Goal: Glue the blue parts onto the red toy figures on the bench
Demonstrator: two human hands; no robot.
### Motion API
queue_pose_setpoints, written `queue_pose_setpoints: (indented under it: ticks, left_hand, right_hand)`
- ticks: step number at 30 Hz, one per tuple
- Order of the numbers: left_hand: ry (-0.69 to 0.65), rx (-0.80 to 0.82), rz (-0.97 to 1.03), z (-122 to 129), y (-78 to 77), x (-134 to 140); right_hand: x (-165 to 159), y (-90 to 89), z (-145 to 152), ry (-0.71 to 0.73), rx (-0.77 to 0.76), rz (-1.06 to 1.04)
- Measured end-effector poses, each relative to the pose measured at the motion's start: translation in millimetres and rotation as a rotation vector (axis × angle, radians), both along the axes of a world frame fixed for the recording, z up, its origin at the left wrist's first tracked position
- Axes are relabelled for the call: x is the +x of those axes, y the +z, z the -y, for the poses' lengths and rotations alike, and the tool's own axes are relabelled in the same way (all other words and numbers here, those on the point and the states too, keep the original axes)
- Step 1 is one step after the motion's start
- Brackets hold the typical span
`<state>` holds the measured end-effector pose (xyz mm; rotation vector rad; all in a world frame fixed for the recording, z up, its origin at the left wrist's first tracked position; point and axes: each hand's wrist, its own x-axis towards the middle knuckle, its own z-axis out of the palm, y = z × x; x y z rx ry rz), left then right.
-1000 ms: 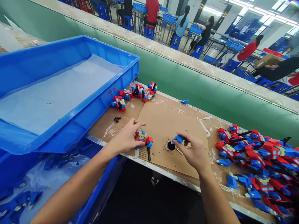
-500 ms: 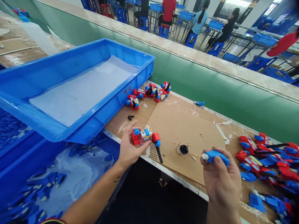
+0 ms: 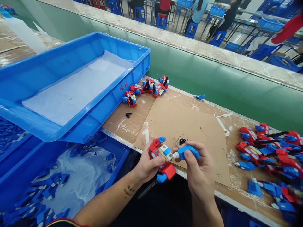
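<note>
My left hand [image 3: 148, 164] grips a red, white and blue toy robot torso [image 3: 157, 148] with its arms on; a thin black piece trails from the lower arm. In my right hand [image 3: 200, 167], thumb and fingers close on a blue toy robot leg [image 3: 188, 152]. The leg's light grey peg end meets the torso's white lower part, or nearly so; I cannot tell whether it is inserted. Just behind my right fingers, a small pot of black liquid [image 3: 181, 142] stands on the cardboard sheet [image 3: 180, 118], partly hidden.
A large blue crate [image 3: 92, 108] with a white sheet stands at the left. Several toy robot torsos [image 3: 149, 85] lie beside it; more robots and legs [image 3: 267, 154] pile up at the right. Below left, a blue bin [image 3: 21, 154] holds blue parts. Seated people are beyond the green belt [image 3: 213, 85].
Both hands have come together above the table edge. The torso has turned so its white lower part faces the leg, and the leg has moved left up to it.
</note>
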<state>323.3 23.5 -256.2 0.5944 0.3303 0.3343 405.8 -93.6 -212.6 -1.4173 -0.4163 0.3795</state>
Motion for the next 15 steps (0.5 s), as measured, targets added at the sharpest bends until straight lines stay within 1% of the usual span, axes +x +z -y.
queue_pose_setpoints:
  ticks: [3, 5, 7, 8, 9, 10, 12, 14, 15]
  left_hand:
    - [0.006, 0.075, -0.016, 0.5, 2.3, -4.2]
    - [-0.019, 0.209, -0.062, -1.7, 6.1, -8.5]
    - [-0.053, 0.371, -0.109, -4.0, 12.4, -12.1]
    - [-0.068, 0.432, -0.131, -4.3, 16.0, -13.1]
    - [-0.073, 0.459, -0.149, -3.6, 19.6, -13.4]
    - [-0.071, 0.442, -0.168, -1.8, 22.8, -13.1]
    - [-0.055, 0.31, -0.229, 4.6, 26.6, -11.8]
    - [-0.023, 0.155, -0.325, 11.1, 23.8, -10.5]
    - [-0.017, 0.116, -0.382, 12.7, 19.0, -9.6]
  right_hand:
    - [-1.5, 3.6, 3.4, -0.037, -0.127, 0.132]
    - [-4.0, 4.1, 6.6, -0.059, -0.189, 0.27]
    - [-7.4, 1.9, 9.5, -0.061, -0.198, 0.403]
    - [-9.3, 0.0, 10.5, -0.062, -0.186, 0.446]
    - [-11.1, -1.9, 11.1, -0.07, -0.174, 0.465]
    - [-13.0, -3.5, 11.3, -0.087, -0.167, 0.47]
    - [-16.6, -5.4, 11.0, -0.149, -0.194, 0.474]
    - [-19.0, -6.0, 9.7, -0.204, -0.26, 0.498]
    - [-18.8, -6.9, 8.6, -0.216, -0.289, 0.507]
